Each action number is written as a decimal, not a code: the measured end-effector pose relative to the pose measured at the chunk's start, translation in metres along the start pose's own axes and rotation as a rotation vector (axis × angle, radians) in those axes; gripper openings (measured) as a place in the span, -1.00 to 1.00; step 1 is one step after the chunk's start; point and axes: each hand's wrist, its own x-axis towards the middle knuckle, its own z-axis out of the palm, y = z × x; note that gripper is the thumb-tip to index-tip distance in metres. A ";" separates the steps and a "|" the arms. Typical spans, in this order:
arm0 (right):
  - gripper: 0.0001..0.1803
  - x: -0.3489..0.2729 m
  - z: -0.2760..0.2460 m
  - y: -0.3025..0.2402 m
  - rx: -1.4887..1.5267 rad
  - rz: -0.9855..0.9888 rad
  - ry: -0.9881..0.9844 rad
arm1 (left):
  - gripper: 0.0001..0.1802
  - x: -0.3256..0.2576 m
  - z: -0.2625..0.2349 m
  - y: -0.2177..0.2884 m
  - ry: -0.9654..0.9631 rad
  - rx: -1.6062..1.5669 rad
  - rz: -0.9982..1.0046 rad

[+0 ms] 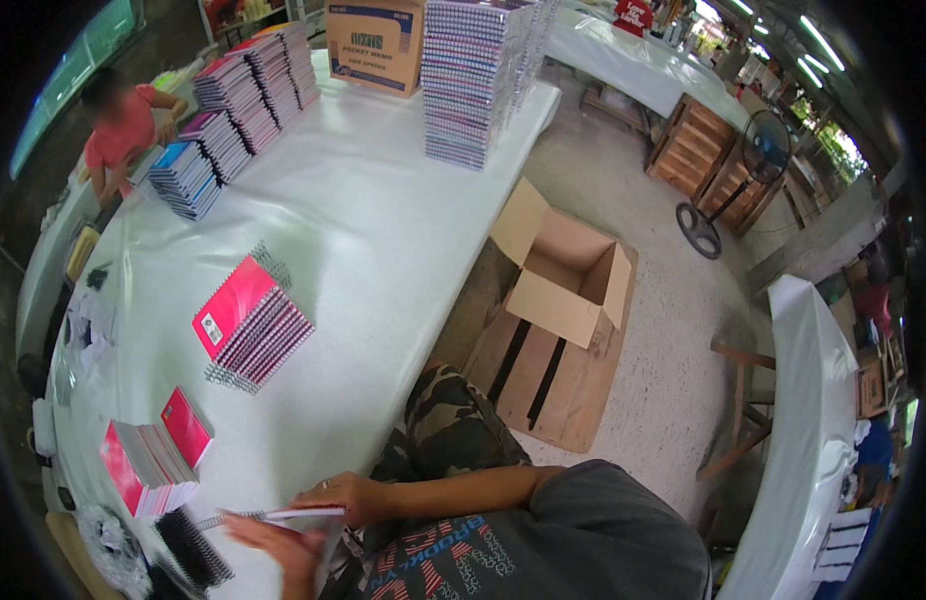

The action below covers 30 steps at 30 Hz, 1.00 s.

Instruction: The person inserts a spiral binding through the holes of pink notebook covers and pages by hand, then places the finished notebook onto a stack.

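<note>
My right hand, with a ring on one finger, is closed on a thin spiral notebook held nearly edge-on above the table. A loose wire coil juts out from its left end. My left hand is below the coil, fingers stretched out and slightly blurred; whether they touch the coil is unclear. Dark spiral coils lie in a bundle just left of that hand. Beyond them stand red-covered pads without visible coils. A pile of red spiral notebooks lies farther up the table.
The white-covered table carries tall notebook stacks, a closed carton and more stacks. A co-worker is at the far left. An open carton sits on a wooden board right of the table; a fan stands beyond.
</note>
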 end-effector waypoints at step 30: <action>-0.51 -0.001 -0.029 0.001 -0.203 -0.159 0.028 | 0.02 -0.010 -0.016 0.046 -0.282 -0.025 0.392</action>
